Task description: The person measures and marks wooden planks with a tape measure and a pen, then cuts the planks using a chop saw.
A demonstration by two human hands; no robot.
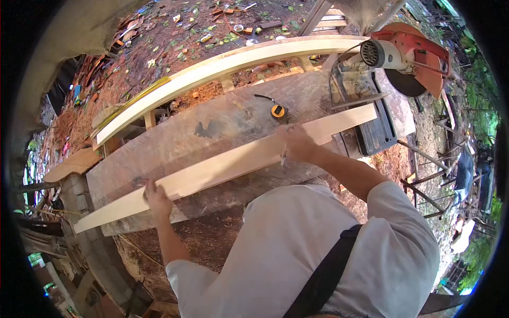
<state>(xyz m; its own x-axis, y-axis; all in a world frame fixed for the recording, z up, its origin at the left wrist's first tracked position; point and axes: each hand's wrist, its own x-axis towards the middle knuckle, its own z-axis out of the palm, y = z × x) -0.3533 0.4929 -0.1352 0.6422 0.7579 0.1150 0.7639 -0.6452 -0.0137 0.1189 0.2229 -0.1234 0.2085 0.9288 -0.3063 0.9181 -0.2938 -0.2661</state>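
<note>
A long pale wooden board (228,165) lies slantwise across the worktable (175,153). Its right end rests on the base of a red chop saw (424,58), whose dark blade is raised above and to the right. My left hand (157,200) grips the board's near edge toward its left part. Farther right, my right hand (298,144) is closed over the board, with a small thin light-coloured item (283,155) by its fingers that I cannot make out. A yellow and black tape measure (277,111) sits on the table beyond the board, its black tab pointing left.
A long wooden rail (212,66) runs along the table's far side, with a yellow strip (143,98) against its left part. Sawdust and wood scraps (196,95) cover the ground behind. Metal frames (432,175) stand at the right.
</note>
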